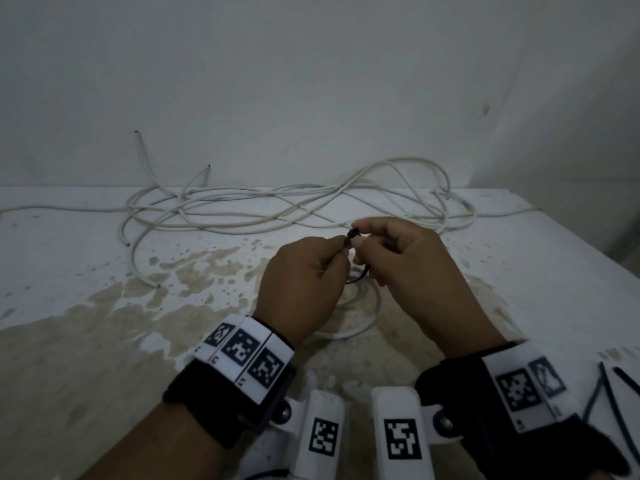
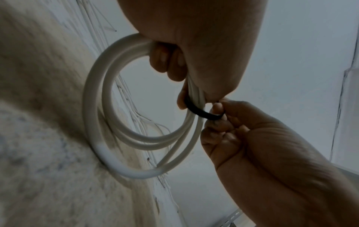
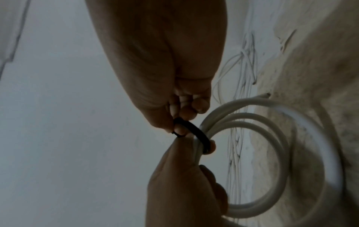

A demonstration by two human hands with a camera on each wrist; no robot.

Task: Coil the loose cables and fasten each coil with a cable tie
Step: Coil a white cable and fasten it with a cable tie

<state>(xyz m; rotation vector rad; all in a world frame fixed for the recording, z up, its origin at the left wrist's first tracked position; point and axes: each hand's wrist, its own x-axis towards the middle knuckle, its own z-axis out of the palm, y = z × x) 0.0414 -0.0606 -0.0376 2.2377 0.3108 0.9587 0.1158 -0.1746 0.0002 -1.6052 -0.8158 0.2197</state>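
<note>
Wrist bands with black-and-white square markers [image 1: 242, 355] sit nearest the head camera, one on each forearm. Going left to right: loose white cables [image 1: 263, 206] lie in a tangle along the back of the stained white tabletop [image 1: 86, 334], against the wall, with two cut ends sticking up at the far left. Left hand [image 1: 301, 282] is raised above the tabletop near the centre; its grip is clamped on the white coil [image 2: 101, 122], several turns gathered together under curled fingers [image 2: 167, 61], seen clearly in the left wrist view. Coil hangs below both hands, its lower arc close to the tabletop; whether it touches cannot be told. Black cable tie [image 2: 202, 112] wraps around the bundled turns just where the left hand holds them. Right hand [image 1: 412, 268] meets the left hand fingertip to fingertip; its grip is pinched on the tie, thumb and forefinger [image 3: 180, 127] closed on the strap next to the coil. In the head view a small black end of the tie [image 1: 353, 233] pokes up between the two hands, and a thin black loop shows beneath them. At the far right edge, spare black cable ties [image 1: 609, 396] lie on the tabletop beside the right wrist, apart from the coil.
</note>
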